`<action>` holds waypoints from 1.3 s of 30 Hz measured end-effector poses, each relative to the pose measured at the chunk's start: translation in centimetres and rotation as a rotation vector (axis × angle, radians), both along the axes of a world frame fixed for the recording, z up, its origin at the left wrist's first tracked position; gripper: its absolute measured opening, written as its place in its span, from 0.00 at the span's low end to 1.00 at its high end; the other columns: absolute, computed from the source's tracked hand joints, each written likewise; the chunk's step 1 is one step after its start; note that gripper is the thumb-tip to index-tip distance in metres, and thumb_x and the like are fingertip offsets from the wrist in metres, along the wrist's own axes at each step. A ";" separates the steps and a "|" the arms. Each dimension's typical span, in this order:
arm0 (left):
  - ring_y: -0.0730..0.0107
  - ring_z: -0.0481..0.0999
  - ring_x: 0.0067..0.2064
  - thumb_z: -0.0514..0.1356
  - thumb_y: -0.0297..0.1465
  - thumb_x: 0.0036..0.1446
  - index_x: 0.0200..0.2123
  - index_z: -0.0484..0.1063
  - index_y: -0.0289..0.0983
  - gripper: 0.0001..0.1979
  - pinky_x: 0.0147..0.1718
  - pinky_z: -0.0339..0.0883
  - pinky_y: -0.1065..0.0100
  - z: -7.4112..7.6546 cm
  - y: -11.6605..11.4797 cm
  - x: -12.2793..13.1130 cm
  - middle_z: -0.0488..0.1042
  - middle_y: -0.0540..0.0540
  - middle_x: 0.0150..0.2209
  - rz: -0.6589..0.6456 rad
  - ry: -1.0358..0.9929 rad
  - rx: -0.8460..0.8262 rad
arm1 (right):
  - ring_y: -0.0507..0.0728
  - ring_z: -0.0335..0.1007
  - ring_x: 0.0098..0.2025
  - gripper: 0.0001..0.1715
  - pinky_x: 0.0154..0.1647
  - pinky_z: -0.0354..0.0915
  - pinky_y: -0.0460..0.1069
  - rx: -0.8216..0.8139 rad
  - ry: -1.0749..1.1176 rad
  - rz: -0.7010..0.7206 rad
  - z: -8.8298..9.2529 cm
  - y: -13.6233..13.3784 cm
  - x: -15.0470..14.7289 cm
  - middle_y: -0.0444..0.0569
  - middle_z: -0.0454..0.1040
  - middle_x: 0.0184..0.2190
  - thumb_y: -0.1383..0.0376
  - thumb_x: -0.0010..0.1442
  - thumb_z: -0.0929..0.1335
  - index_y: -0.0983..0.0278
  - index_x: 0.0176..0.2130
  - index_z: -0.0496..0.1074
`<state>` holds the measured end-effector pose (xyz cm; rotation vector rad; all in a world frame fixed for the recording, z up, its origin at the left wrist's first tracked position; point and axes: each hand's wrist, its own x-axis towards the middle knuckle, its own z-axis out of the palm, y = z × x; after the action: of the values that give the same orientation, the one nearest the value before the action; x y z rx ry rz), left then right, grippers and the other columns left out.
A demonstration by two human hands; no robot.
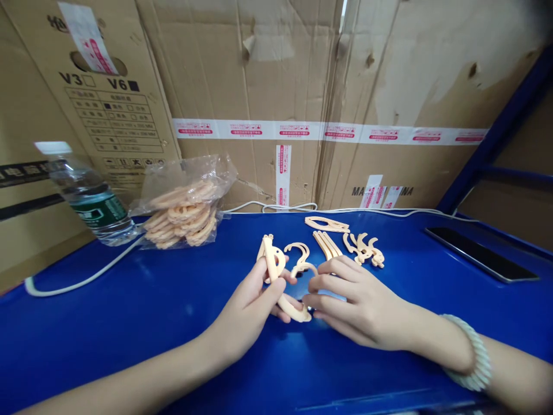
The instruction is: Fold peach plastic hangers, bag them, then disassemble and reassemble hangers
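My left hand is closed around a pale peach plastic piece, a long curved part with a loop at its top end. My right hand curls its fingers against the lower tip of the same piece, near a small hook part lying on the blue table. Just beyond my hands lie loose peach parts: a flat triangular one, a few straight strips and a cluster of hooks.
A clear plastic bag of peach parts sits at the back left beside a water bottle. A white cable runs along the table's rear. A dark phone lies at the right. Cardboard boxes wall off the back.
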<state>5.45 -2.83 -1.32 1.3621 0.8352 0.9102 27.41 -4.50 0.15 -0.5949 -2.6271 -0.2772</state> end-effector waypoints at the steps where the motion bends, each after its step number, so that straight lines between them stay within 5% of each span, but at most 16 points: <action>1: 0.67 0.80 0.33 0.57 0.37 0.63 0.48 0.64 0.37 0.14 0.28 0.72 0.70 0.1 0.0 -0.1 0.74 0.46 0.40 0.004 0.038 0.063 | 0.60 0.65 0.44 0.12 0.46 0.65 0.58 -0.027 0.035 -0.007 0.0 -0.1 0.1 0.55 0.73 0.41 0.69 0.66 0.63 0.67 0.46 0.73; 4: 0.69 0.78 0.28 0.54 0.39 0.66 0.47 0.67 0.36 0.14 0.27 0.70 0.71 0.4 0.0 -0.4 0.75 0.48 0.32 0.005 0.146 0.212 | 0.60 0.64 0.53 0.14 0.54 0.64 0.57 -0.185 0.232 -0.061 0.2 -0.3 0.2 0.58 0.68 0.51 0.68 0.65 0.65 0.65 0.50 0.72; 7: 0.71 0.77 0.28 0.54 0.39 0.66 0.47 0.70 0.37 0.13 0.26 0.69 0.72 0.6 0.0 -0.5 0.73 0.48 0.35 0.014 0.196 0.327 | 0.60 0.53 0.65 0.22 0.63 0.57 0.56 -0.447 0.427 -0.100 0.6 -0.4 0.2 0.54 0.59 0.63 0.64 0.65 0.66 0.58 0.58 0.67; 12: 0.74 0.75 0.29 0.56 0.35 0.65 0.44 0.76 0.41 0.10 0.29 0.69 0.73 0.7 0.1 -0.8 0.71 0.49 0.38 0.071 0.287 0.510 | 0.57 0.62 0.62 0.19 0.63 0.60 0.55 -0.885 0.616 -0.007 0.7 0.0 0.3 0.49 0.70 0.57 0.61 0.66 0.65 0.55 0.56 0.69; 16: 0.72 0.76 0.30 0.57 0.35 0.65 0.44 0.76 0.41 0.10 0.29 0.69 0.73 0.7 0.5 -0.9 0.70 0.49 0.36 0.124 0.308 0.515 | 0.58 0.66 0.59 0.15 0.61 0.62 0.56 -0.902 0.752 -0.036 0.6 0.4 0.3 0.49 0.74 0.53 0.62 0.65 0.67 0.57 0.51 0.74; 21: 0.70 0.75 0.31 0.57 0.36 0.64 0.44 0.77 0.41 0.11 0.30 0.68 0.72 0.7 0.6 -0.8 0.71 0.48 0.35 0.122 0.339 0.520 | 0.60 0.61 0.63 0.14 0.63 0.61 0.58 -1.010 0.753 0.005 0.5 0.5 0.1 0.49 0.66 0.61 0.62 0.64 0.68 0.58 0.49 0.75; 28: 0.69 0.74 0.31 0.55 0.35 0.66 0.47 0.75 0.41 0.12 0.31 0.67 0.70 0.5 0.5 -1.0 0.72 0.49 0.34 0.172 0.436 0.633 | 0.58 0.71 0.54 0.13 0.57 0.66 0.55 -1.056 0.912 -0.053 0.3 0.8 0.4 0.51 0.76 0.50 0.60 0.64 0.69 0.60 0.48 0.74; 33: 0.63 0.76 0.41 0.52 0.32 0.67 0.59 0.63 0.44 0.18 0.39 0.68 0.66 -0.3 0.8 -1.3 0.72 0.43 0.52 0.214 0.661 0.921 | 0.52 0.77 0.31 0.19 0.33 0.72 0.48 -1.155 0.981 -0.154 0.0 1.2 0.0 0.50 0.77 0.41 0.56 0.60 0.71 0.62 0.47 0.66; 39: 0.67 0.79 0.33 0.49 0.31 0.68 0.59 0.63 0.42 0.17 0.27 0.66 0.71 -0.9 1.0 -1.0 0.75 0.43 0.48 0.201 0.934 1.194 | 0.49 0.71 0.20 0.23 0.21 0.65 0.44 -1.389 0.857 -0.142 -0.7 1.0 -0.9 0.48 0.79 0.29 0.51 0.60 0.69 0.66 0.45 0.65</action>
<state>4.43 -1.84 -2.22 2.9151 1.1767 0.9381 26.49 -3.45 -0.52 -0.9693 -1.5727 1.5066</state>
